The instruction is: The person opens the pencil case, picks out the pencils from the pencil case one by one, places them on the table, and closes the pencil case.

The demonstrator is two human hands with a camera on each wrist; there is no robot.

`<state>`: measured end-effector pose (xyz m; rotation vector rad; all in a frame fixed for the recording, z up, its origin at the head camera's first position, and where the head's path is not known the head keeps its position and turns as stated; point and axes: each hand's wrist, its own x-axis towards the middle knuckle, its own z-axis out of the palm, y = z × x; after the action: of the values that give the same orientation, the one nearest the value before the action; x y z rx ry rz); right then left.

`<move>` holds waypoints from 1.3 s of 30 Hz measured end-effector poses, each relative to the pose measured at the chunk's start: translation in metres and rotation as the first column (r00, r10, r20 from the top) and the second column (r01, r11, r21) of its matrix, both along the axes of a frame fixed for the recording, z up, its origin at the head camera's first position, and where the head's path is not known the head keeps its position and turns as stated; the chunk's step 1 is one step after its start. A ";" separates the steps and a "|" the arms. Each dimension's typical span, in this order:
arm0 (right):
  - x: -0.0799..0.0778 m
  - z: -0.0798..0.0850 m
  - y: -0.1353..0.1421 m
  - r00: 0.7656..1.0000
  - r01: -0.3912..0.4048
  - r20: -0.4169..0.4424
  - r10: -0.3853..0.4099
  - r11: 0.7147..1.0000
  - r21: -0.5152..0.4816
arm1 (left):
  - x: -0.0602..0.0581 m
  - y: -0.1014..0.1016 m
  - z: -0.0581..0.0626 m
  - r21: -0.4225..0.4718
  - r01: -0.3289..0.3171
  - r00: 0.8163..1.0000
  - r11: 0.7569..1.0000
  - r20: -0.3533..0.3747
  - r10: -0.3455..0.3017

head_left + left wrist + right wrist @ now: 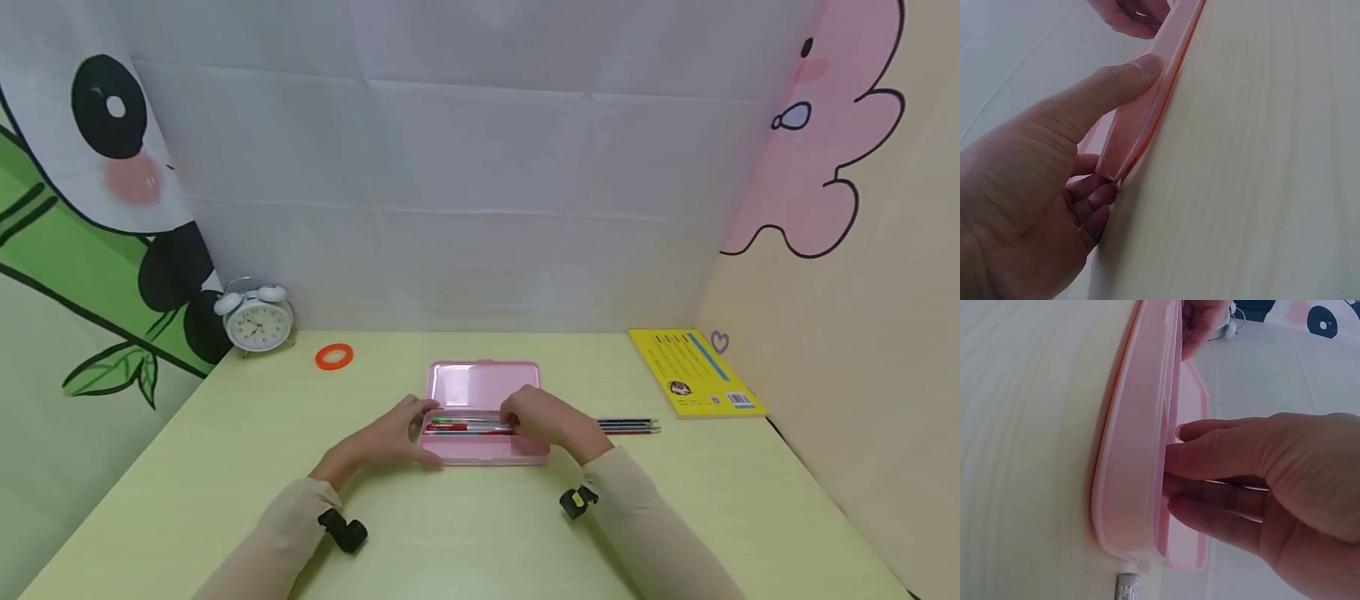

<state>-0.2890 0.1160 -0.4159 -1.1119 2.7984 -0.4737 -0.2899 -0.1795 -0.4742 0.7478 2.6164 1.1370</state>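
Note:
A pink pencil case [487, 450] lies on the table with its lid [483, 385] raised toward the back. My left hand [393, 433] grips its left end, thumb along the front wall, as the left wrist view also shows. Inside the case, several pens [465, 428] lie lengthwise, green and red among them. My right hand [542, 414] reaches over the right half, thumb and fingers brought together down inside the case [1132, 456]. The front wall hides those fingertips, so I cannot tell what they hold. Several pencils [630, 426] lie just right of the case, partly behind my right wrist.
A white alarm clock [258, 325] stands at the back left, with an orange ring [333, 357] to its right. At the back right lies a yellow book [697, 373]. The tabletop [420, 542] meets a pale cloth [480, 208] behind.

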 end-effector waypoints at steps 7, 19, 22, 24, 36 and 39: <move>-0.001 -0.003 0.001 0.999 0.050 0.003 -0.050 0.998 0.041 | -0.001 0.000 0.000 -0.005 0.001 1.000 1.000 -0.006 -0.001; -0.004 -0.008 0.003 0.998 0.062 0.017 -0.063 0.997 0.054 | 0.000 0.000 0.002 -0.007 0.005 1.000 1.000 -0.012 -0.005; -0.004 -0.007 0.003 0.998 0.057 0.025 -0.059 0.996 0.064 | -0.001 0.000 0.001 -0.004 0.009 1.000 1.000 -0.013 -0.009; -0.004 -0.007 0.003 0.998 0.053 0.028 -0.055 0.996 0.074 | -0.001 0.000 0.001 -0.001 0.011 1.000 1.000 -0.013 -0.011; 0.000 -0.007 -0.003 0.995 0.064 -0.089 -0.053 0.991 0.115 | 0.000 0.001 0.000 -0.001 0.007 1.000 1.000 0.000 -0.007; 0.001 -0.008 -0.006 0.988 0.076 -0.145 -0.057 0.989 0.127 | -0.001 0.000 0.000 0.000 0.010 1.000 1.000 -0.002 -0.010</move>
<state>-0.2880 0.1100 -0.4241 -1.0666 2.9463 -0.2184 -0.2905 -0.1792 -0.4745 0.7614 2.6119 1.1343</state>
